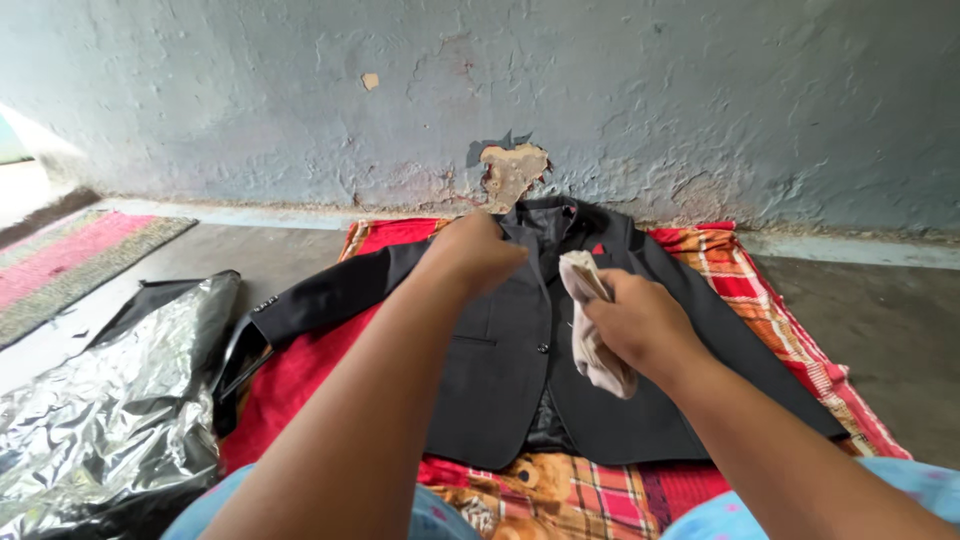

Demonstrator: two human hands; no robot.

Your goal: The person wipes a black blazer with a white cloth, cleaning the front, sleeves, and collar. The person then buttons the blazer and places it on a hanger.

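Note:
A black suit jacket (510, 360) lies face up on a red checked blanket (300, 370), its collar toward the wall. My left hand (470, 250) rests on the jacket's upper left lapel near the collar, fingers bent down onto the cloth. My right hand (635, 320) hovers over the right chest and is closed around a crumpled beige cloth (590, 350), which hangs below my fist. The left sleeve (330, 290) stretches out to the left.
A crinkled silver and black plastic cover (110, 400) lies on the floor at left. A pink striped mat (60, 260) sits further left. A cracked grey wall (600, 100) runs behind. Bare concrete floor (890, 320) is on the right.

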